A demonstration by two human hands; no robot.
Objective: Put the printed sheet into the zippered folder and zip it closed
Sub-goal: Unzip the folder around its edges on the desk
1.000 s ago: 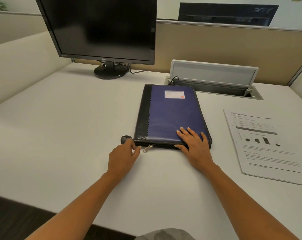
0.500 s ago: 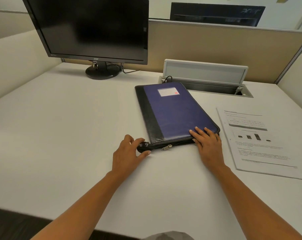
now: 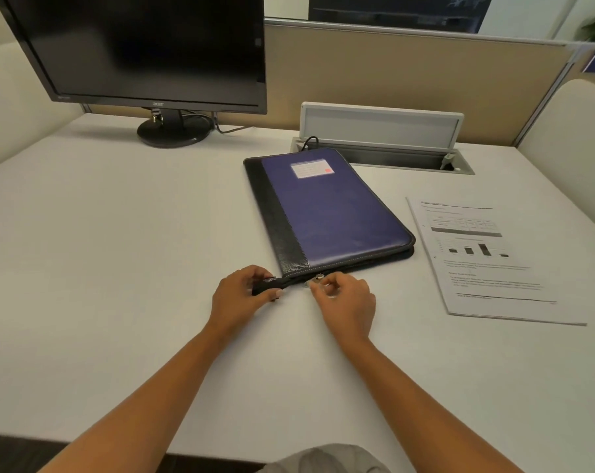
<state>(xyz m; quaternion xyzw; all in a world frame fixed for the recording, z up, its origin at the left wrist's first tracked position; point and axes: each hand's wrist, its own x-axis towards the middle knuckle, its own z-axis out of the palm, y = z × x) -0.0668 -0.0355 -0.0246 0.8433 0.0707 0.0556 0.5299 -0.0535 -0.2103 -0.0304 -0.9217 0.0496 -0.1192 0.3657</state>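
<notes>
Near the desk's (image 3: pixel 118 268) front edge, left hand (image 3: pixel 236 295) is gripping the zippered folder's (image 3: pixel 333 213) tab (image 3: pixel 267 285); right hand (image 3: pixel 347 298) is pinching its pull (image 3: pixel 319 277). Unzipping is probably coming next.

White desk (image 3: pixel 118 268), even soft light. Far beyond your left hand (image 3: pixel 241 295): dark monitor (image 3: pixel 146 46) on a round stand, cable trailing behind. Beyond your right hand (image 3: pixel 347 298): cable hatch (image 3: pixel 381 126) set in the desk, lid up. Tan partition (image 3: pixel 408 80) behind; cream side panels (image 3: pixel 16 97) flank you.
</notes>
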